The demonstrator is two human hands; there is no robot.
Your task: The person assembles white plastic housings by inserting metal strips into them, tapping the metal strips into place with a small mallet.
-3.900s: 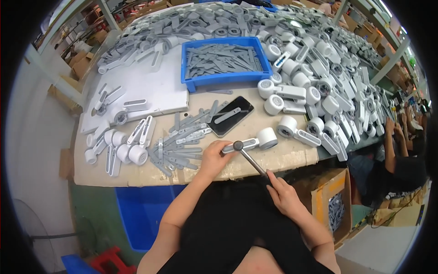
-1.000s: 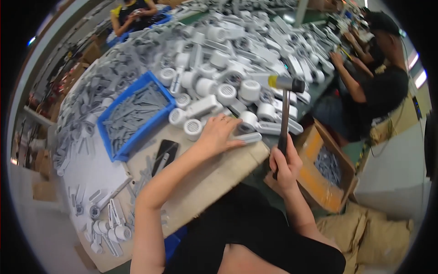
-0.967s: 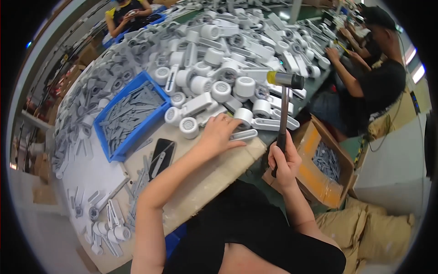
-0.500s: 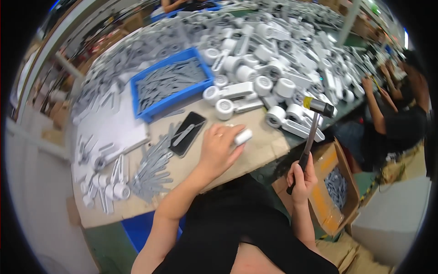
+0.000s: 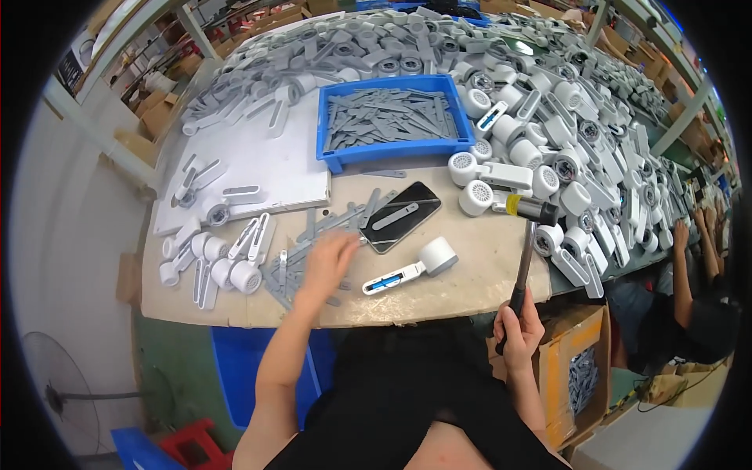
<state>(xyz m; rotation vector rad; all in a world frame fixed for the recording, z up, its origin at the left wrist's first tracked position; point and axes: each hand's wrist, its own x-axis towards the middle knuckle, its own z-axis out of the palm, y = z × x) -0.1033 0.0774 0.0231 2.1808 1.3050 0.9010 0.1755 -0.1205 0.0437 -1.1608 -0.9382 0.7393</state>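
Observation:
My right hand (image 5: 519, 329) is wrapped round the dark grip of a hammer (image 5: 523, 266), held upright at the table's front edge with its yellow-and-black head up. My left hand (image 5: 327, 265) is over a loose pile of flat grey plastic strips (image 5: 288, 270), fingers drawn together; whatever they hold is hidden. To its right lies a white device with a round head and a handle (image 5: 437, 257), apart from both hands. The handle's long slot is uncovered and shows something blue inside. Behind it, a dark phone (image 5: 401, 218) has one grey strip lying across it.
A blue tray (image 5: 323, 129) of grey strips stands behind the phone. Many similar white devices (image 5: 540, 145) are heaped at the back and right; several more (image 5: 223, 262) lie at the left. By my right arm, a cardboard box (image 5: 554, 392) holds grey parts. People sit far right.
My left hand has left the white device, which now lies on the table, and moved left to the grey strips. The view has turned left. The right hand still holds the hammer up.

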